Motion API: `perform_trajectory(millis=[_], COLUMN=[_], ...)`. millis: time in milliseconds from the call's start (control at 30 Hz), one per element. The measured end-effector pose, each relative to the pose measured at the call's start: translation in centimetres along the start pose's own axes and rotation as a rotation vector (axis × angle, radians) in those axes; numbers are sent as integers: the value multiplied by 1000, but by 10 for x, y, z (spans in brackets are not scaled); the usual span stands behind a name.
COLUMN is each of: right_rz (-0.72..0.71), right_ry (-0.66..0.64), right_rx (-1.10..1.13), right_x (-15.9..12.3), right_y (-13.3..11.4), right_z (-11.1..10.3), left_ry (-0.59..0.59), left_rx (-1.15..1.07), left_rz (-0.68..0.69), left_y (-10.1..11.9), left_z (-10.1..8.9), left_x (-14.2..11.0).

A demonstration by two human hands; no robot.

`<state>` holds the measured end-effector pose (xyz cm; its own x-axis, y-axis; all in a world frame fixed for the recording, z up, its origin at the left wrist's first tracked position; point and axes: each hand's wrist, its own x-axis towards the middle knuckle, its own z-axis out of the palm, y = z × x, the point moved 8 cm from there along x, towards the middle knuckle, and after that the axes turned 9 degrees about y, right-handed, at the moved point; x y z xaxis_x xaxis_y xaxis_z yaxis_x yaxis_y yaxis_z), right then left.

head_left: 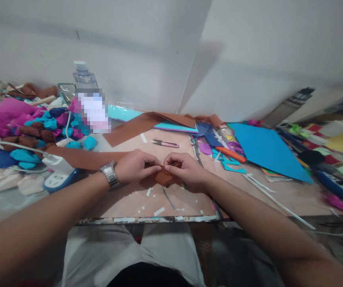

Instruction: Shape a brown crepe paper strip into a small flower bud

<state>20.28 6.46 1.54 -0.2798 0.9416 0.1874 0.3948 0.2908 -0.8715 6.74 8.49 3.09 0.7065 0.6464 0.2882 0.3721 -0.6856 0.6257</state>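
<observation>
Two bare hands meet over the front part of a cluttered desk (135,202), seen from the wearer's head. Between them is a small folded brown piece (163,179), close to the desk's front edge. The left hand (138,166) (its wrist wears a metal watch (111,175)) pinches the piece's upper edge between thumb and index finger; the right hand (187,170) pinches the same edge, its fingers almost touching the left's. Just beyond the hands lies a pair of pink-handled snips (167,144), and behind those a long brown strip (129,129). A second brown strip (84,158) runs leftward from the left hand, near a blue-and-white power strip (58,175). Farther left are heaped pink, blue and brown bundles (29,127). To the right, an orange-handled tool (230,154) sits beside a large blue sheet (269,147).
</observation>
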Motion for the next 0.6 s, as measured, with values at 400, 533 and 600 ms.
perform_trajectory(millis=[400,533,600], right_rz=[-101,-152,-162], right_ry=[5,23,38], right_rx=[-151,-212,-232], right_x=[3,4,5], right_y=[3,-2,-3], right_z=[-2,-5,-7], left_ry=[-41,-43,-49], left_rx=[-63,-84,-67], left_rz=[-9,-13,-18], left_y=[-4,-2,-3], left_z=[4,1,0], left_x=[-1,0,0])
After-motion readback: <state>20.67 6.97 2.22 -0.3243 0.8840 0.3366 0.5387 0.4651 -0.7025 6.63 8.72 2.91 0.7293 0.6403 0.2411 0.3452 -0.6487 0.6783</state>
